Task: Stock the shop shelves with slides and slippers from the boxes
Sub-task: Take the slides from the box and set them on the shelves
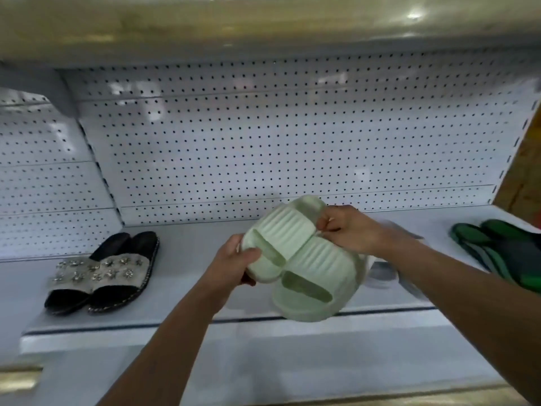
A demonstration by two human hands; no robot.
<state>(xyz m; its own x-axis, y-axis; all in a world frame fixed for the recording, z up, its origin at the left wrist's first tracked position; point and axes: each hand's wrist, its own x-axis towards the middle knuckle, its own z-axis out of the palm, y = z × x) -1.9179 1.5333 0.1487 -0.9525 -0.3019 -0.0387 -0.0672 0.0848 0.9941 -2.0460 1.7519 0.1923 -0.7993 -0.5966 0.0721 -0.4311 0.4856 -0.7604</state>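
On the shelf point(181, 288), left: black slippers point(102, 273) with star studs.
Left hand point(234, 268): fingers clamped on the toe end of the pale green slides point(301, 259).
Slides: ribbed straps, thick soft soles, held as a pair above the middle of the shelf.
Right hand point(348, 230): fingers pinch the joining tie.
Advice: lower both level, toes outward.
Far right: dark green slippers point(497, 250).

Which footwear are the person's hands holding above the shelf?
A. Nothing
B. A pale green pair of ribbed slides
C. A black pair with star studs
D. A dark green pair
B: the left hand and right hand both grip the pale green slides over the shelf.
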